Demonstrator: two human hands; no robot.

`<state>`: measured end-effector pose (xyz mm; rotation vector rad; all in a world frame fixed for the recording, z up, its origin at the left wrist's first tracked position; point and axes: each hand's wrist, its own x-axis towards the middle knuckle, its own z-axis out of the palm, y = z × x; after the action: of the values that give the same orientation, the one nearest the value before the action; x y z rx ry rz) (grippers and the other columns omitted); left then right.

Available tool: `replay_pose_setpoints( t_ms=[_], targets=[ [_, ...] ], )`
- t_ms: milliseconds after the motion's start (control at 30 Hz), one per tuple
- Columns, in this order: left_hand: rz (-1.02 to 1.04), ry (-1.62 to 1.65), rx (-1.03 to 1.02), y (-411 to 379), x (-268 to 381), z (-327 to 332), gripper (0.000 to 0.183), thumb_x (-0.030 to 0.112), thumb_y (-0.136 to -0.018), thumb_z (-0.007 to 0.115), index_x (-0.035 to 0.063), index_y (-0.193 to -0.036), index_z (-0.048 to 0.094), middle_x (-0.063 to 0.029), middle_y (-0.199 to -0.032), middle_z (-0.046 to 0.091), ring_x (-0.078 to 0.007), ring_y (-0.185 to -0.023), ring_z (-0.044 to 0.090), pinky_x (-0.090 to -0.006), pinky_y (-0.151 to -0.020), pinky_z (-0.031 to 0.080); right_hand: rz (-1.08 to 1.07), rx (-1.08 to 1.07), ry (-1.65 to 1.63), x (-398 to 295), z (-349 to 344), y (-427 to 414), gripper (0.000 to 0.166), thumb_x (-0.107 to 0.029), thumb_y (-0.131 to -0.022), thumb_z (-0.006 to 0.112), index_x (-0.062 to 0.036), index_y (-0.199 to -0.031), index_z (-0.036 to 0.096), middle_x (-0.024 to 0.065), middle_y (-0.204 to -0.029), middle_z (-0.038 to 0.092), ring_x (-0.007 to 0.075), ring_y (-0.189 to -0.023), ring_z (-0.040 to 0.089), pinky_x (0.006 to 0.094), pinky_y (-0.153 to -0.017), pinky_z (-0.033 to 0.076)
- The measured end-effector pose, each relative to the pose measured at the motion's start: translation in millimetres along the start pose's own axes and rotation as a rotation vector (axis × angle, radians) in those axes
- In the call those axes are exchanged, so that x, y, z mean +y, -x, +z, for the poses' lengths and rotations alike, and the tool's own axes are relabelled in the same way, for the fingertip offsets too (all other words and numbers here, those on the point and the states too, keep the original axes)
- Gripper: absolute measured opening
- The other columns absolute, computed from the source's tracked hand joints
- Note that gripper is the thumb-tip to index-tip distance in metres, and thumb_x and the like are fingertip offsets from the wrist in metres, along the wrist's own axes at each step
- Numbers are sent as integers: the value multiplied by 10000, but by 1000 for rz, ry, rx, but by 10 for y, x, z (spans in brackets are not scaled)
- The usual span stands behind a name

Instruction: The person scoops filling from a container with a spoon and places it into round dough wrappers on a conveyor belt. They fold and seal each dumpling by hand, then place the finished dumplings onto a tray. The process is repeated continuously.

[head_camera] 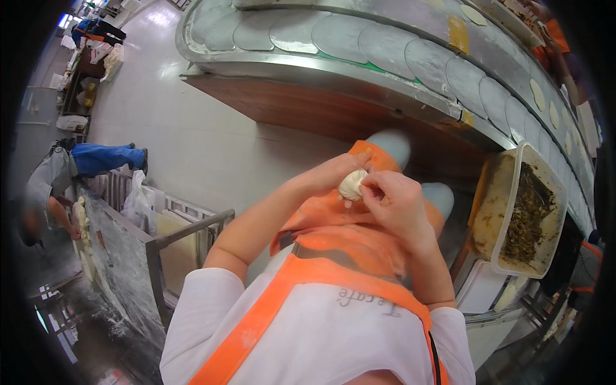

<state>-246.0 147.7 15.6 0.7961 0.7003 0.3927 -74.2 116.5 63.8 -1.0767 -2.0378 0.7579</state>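
Observation:
A small round dough bun (352,185) with pleats gathered on its top sits in my left hand (339,172), whose fingers wrap around and under it. My right hand (395,197) pinches the bun's edge between thumb and fingertips. Both hands are held above the lap of my orange apron (332,221). To the right stands a clear plastic tub (486,226) with a dark brown-green chopped filling (522,226) in it. Beside the tub's lower end are a white lid or tray (476,286) and a pale piece of dough (507,294).
A steel conveyor (308,60) of overlapping plates curves in front, with flat dough rounds (537,95) on its inner surface. A co-worker (53,178) handles dough at a floured table (120,255) on the left. A metal rack (192,224) stands near my left arm. Another person's arm shows at upper right.

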Motion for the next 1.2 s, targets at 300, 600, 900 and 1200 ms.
replay_pose_setpoints(
  t_ms=[300, 600, 900, 1200],
  targets=[
    [-209, 178, 116, 3, 12, 76, 578, 551, -943, 311, 46, -903, 589, -72, -707, 608, -169, -462, 553, -264, -396, 428, 2, -91, -38, -22, -78, 26, 109, -64, -762, 639, -35, -852, 584, 111, -794, 616, 267, -709, 598, 350, -616, 489],
    [-66, 347, 58, -44, -105, 103, 516, 500, -959, 327, 57, -891, 583, -71, -710, 603, -173, -485, 554, -259, -397, 443, -43, -49, 83, 55, 5, 81, 176, -92, -738, 686, -34, -863, 576, 109, -841, 607, 278, -731, 578, 353, -631, 480],
    [366, 189, 345, -126, -184, 293, 606, 562, -953, 264, 45, -942, 580, -47, -856, 595, -119, -785, 569, -255, -694, 470, 136, 169, 70, -46, 68, 29, 200, -80, -684, 731, -31, -810, 584, 80, -711, 567, 243, -646, 556, 336, -582, 463],
    [563, 332, 365, -185, -127, 347, 533, 479, -973, 318, 14, -954, 576, -67, -916, 604, -119, -821, 568, -253, -707, 474, -101, 232, 131, 28, 64, -36, 119, -12, -704, 680, -25, -774, 585, 87, -718, 567, 246, -672, 555, 343, -596, 468]
  ],
)
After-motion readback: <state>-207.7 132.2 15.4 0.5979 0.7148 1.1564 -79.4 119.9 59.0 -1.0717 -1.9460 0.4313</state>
